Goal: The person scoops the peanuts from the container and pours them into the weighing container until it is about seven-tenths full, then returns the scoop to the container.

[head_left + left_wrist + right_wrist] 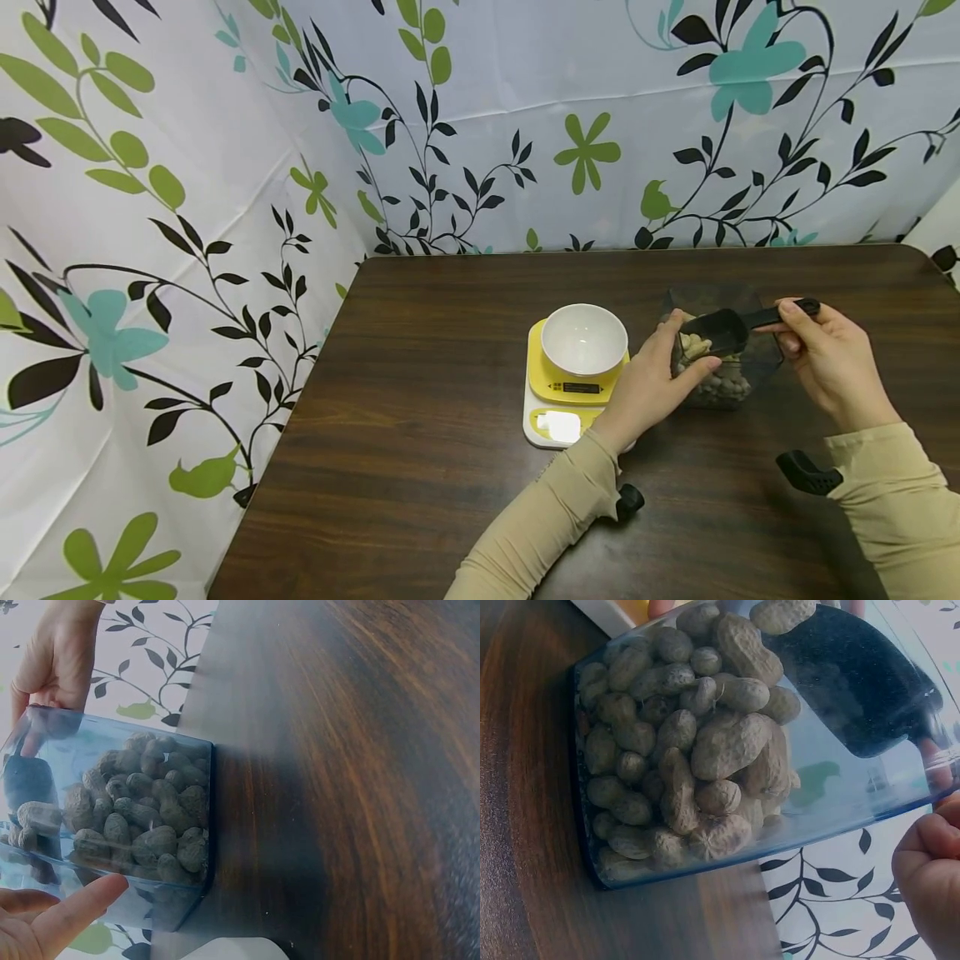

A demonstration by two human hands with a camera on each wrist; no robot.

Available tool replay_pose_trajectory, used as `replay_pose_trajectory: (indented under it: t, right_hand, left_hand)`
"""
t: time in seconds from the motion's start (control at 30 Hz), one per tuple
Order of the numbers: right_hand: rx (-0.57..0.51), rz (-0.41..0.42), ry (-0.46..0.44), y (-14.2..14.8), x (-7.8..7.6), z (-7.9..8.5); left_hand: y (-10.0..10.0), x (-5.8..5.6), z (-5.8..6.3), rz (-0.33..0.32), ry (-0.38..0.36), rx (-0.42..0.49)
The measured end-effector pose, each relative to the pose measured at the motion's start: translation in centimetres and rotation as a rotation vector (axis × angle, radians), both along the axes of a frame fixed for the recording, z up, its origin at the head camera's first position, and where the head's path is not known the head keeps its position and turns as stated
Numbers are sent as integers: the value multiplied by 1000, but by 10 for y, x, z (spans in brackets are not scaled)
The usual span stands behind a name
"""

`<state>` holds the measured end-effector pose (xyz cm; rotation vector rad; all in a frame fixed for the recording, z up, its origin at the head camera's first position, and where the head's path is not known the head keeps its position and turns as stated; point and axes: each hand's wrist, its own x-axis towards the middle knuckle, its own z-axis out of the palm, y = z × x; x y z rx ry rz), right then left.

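Note:
A clear plastic container (165, 911) of unshelled peanuts (727, 746) stands on the table, right of a kitchen scale. My left hand (648, 379) holds it by its left side, the thumb on the near wall and the fingers toward the far side. With my right hand (836, 362) I grip the handle of a black scoop (723, 332). The scoop's head is in the upper part of the container, above the heap, tilted toward the left. A few peanuts show at its mouth, level with my left fingers. The right wrist view shows the peanuts piled through the clear wall.
A yellow and white kitchen scale (536, 375) carries a white bowl (585, 333) just left of my left hand. The dark wooden table (405, 417) reaches back to a white curtain (495, 125) with a leaf and flower print.

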<state>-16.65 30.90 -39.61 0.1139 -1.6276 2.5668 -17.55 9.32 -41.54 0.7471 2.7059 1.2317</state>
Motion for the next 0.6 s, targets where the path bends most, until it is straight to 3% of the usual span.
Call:
replay_pose_trajectory:
  t: [0.23,0.43,0.6]
  right_hand:
    - [-46,22,-27,2,2,2]
    - [1,7,-52,4,3,1]
    - [-54,61,-22,4,4,-1]
  left_hand:
    - [-1,-1,-1,0,3,10]
    - [-1,-2,-1,-9,17,11]
    - [-2,-2,-1,-9,21,11]
